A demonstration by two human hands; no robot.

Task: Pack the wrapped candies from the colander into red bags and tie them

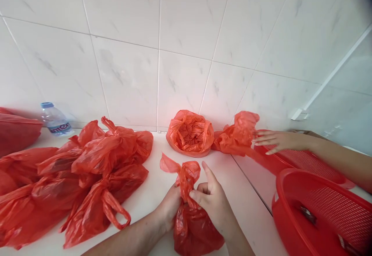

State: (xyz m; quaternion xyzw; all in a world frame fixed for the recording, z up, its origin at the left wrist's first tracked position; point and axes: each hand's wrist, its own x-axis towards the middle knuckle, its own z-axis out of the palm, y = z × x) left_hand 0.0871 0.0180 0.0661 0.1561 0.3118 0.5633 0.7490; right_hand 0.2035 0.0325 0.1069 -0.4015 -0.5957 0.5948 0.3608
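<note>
A red plastic bag [195,229] with a filled lower part stands on the white counter in front of me, its neck gathered and its handles sticking up. My left hand [171,205] grips the neck from the left, its fingers partly hidden behind the plastic. On the other side, my right hand [213,200] pinches the neck with thumb against curled fingers, while the index finger points up. What is inside the bag cannot be made out. Just behind it sits an opened-out red bag [190,134] stuffed with crumpled red plastic.
Several tied red bags [95,163] are heaped at left, near a water bottle [56,120]. At right, another person's hand [279,140] reaches to a crumpled red bag [238,136]. A red basket [281,209] holding a few small items stands in front of another red basket [310,167].
</note>
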